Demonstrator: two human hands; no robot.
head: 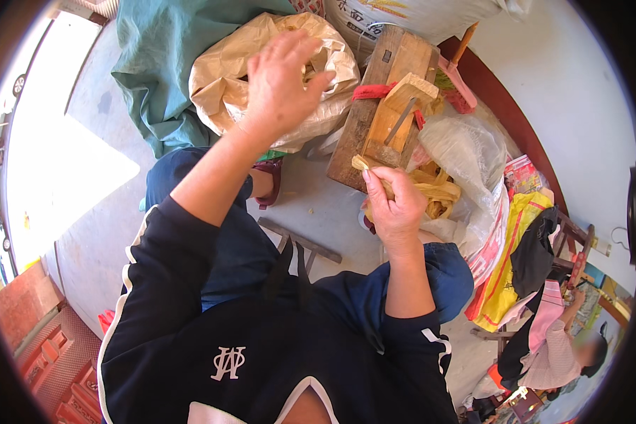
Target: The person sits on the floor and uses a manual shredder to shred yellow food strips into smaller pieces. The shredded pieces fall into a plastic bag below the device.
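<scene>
My left hand [286, 85] is raised over an open tan woven sack [217, 69], its fingers spread and nothing seen in them. In my right hand [397, 204] is a strip of pale yellow, leaf-like material [359, 162], pinched between thumb and fingers. That hand is just below a wooden block with a slanted metal piece [400, 122], which lies on a thick wooden board [360, 127]. A red cloth band [371, 91] goes round the board. More yellowish strips [437, 191] lie in a whitish plastic sack [464, 153] to the right. The inside of the tan sack is partly hidden.
A green cloth [159, 69] lies at the upper left. A pink-handled brush or broom [458, 85] leans by the wall. A wooden bar [302, 241] is on the floor between my legs. Another person [556, 344] sits at the lower right, near yellow bags [509, 254].
</scene>
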